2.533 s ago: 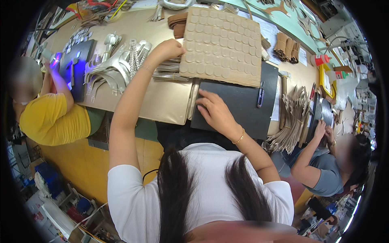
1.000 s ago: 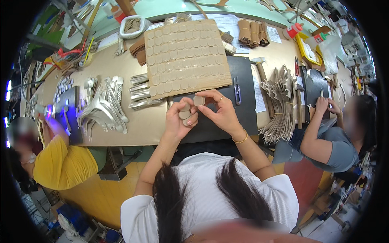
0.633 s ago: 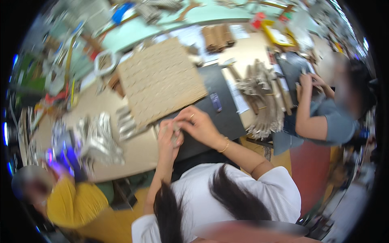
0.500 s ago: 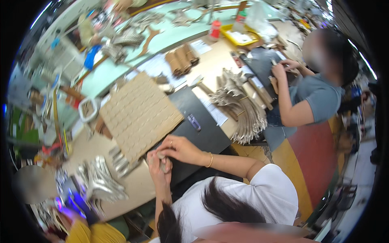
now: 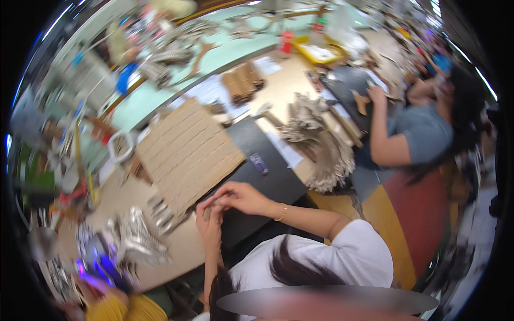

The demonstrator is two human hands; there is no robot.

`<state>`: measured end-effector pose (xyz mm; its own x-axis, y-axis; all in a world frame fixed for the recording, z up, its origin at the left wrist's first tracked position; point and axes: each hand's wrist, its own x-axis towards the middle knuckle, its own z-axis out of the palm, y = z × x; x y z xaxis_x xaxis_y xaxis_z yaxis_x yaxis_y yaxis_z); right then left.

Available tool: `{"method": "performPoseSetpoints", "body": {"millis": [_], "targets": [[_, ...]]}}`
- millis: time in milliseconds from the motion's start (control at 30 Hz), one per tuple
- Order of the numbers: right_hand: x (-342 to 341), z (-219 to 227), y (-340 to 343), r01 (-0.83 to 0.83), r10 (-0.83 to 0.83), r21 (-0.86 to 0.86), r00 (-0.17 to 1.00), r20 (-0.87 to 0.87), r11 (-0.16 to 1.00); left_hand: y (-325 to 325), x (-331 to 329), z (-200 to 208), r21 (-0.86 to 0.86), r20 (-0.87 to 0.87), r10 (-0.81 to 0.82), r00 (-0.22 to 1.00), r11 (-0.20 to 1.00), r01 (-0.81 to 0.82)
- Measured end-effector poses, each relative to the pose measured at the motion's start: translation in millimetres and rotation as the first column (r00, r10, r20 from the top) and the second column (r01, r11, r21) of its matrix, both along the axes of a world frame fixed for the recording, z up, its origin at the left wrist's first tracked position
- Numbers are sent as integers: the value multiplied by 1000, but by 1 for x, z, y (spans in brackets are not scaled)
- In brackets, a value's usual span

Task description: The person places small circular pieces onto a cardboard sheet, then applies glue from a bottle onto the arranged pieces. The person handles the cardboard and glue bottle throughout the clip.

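Observation:
My left hand and my right hand meet over the near edge of a dark mat. The fingers of both are bent and pinched together around something small and greyish, mostly hidden and blurred, whose kind I cannot make out. Just beyond them a tan board marked with rows of slits lies partly on the mat. To the right of the board, a small purple-and-white packet rests on the mat.
Shiny metal pieces lie left of my hands. Right of the mat sits a fanned bundle of long greyish pieces. Brown rolled bundles, a red bottle and a yellow tray stand farther back. Co-workers sit at both sides.
My fingers have shifted around the small thing, and less of it shows. My left hand looks less tightly curled. The co-worker at the right has leaned away to the right.

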<state>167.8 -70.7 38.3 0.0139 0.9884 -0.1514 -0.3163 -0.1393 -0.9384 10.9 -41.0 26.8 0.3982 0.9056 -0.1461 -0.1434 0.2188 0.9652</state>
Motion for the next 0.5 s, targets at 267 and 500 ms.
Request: {"method": "performPoseSetpoints", "body": {"millis": [267,500], "targets": [[-4,-2,0,-21,19,-64,1000,-21,998,4,-10,-6,128,-130,38,991,991,-22],[7,0,2,76,-68,-61,990,124,995,-2,-16,-6,-184,149,56,987,983,-28]]}}
